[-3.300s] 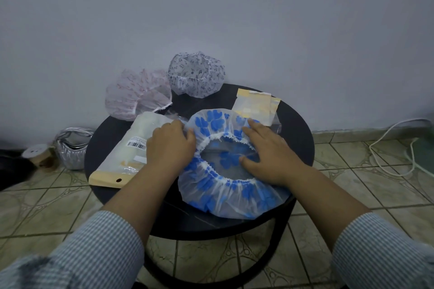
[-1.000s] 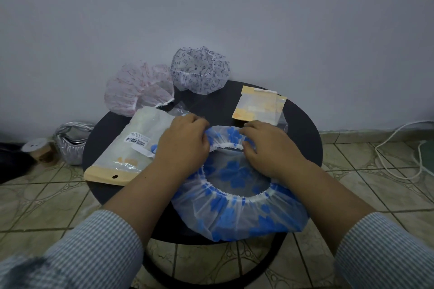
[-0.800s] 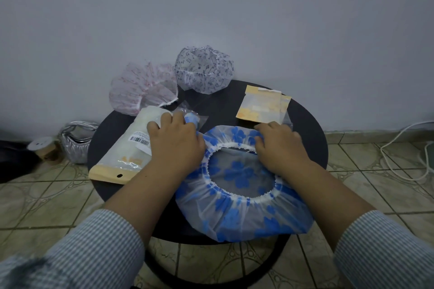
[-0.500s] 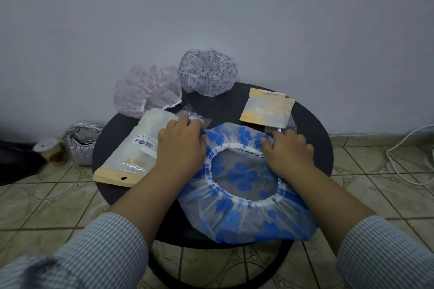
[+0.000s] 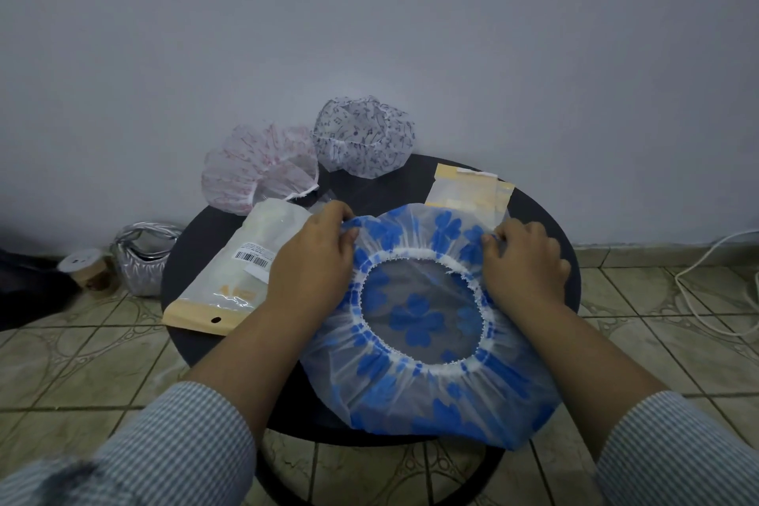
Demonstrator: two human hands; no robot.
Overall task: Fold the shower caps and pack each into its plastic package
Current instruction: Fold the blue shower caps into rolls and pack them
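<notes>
Nearest the camera, over the near rim of the round black table [image 5: 197, 242]: translucent blue-flowered plastic shower cap [image 5: 415, 325], spread flat with elastic opening upward, near edge hanging past the rim. Gripped at its far edge on both sides: left hand [image 5: 312, 259] with fingers curled, pinching the far-left hem; right hand [image 5: 523, 259] with fingers curled over the far-right hem. Step in hand, by judgement: start of the fold, far edge gathered for bringing toward the near edge. Next move calls for an even pull on both sides, the slippery film kept from sliding off the table.

Left of the cap: long clear plastic package with barcode label and tan header [image 5: 238, 271], flat on the table. Beyond the cap, right: small clear empty package with tan strip [image 5: 468, 193], partly overlapped by the cap. Farther back against the wall: pink-patterned shower cap [image 5: 258, 173] and purple note-patterned shower cap [image 5: 365, 140], both unfolded.

Compared with half a second earlier: both hands shifted from pressing flat on the elastic ring to pinching the outer far hem, left-side hem lifted slightly.
</notes>
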